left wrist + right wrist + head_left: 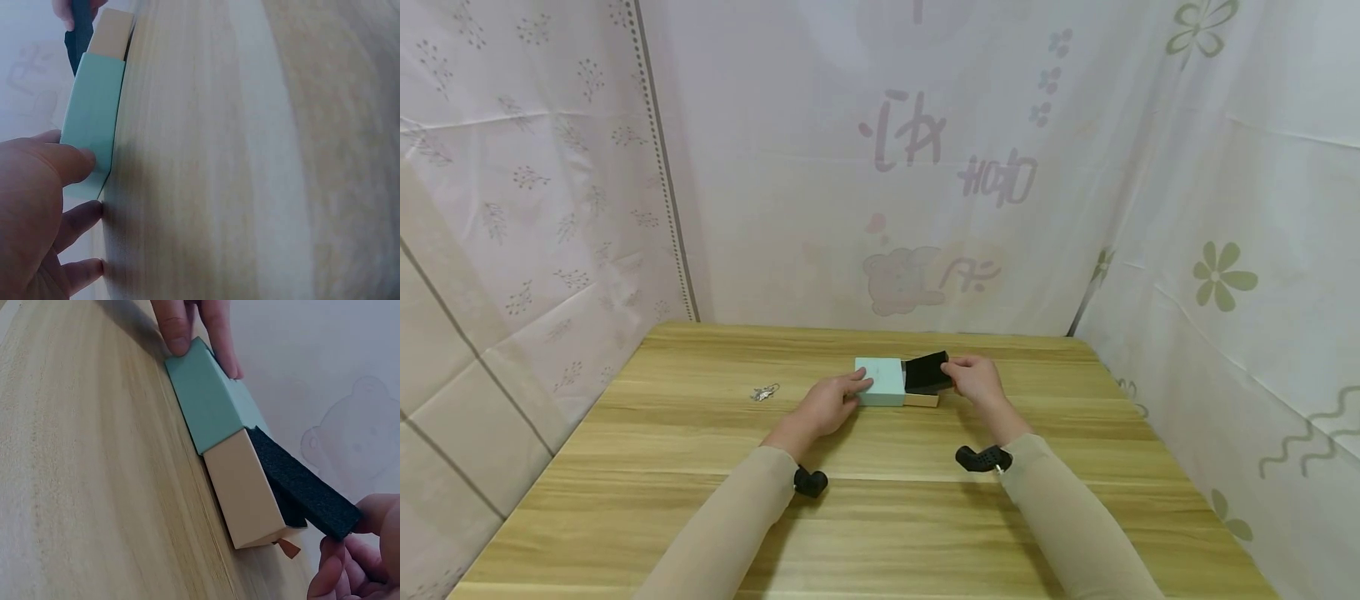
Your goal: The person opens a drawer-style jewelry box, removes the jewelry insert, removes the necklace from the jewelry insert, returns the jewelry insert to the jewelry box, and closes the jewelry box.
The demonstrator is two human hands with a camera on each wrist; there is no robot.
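Observation:
A mint-green box sleeve (880, 383) lies on the table with its tan inner drawer (245, 490) slid partly out to the right. My left hand (829, 403) grips the sleeve's left end, thumb on the near side and fingers over the top. A black foam pad (927, 372) is tilted up out of the drawer, its left end still at the sleeve's mouth. My right hand (976, 379) pinches the pad's raised right end between thumb and fingers. In the right wrist view a small brown ribbon tab (288, 548) sticks out of the drawer's end.
A small silvery chain-like piece (765, 392) lies on the wooden table (880, 533) left of the box. Printed curtains (820, 208) hang behind the table and along both sides. A black wrist camera sits on each sleeve cuff.

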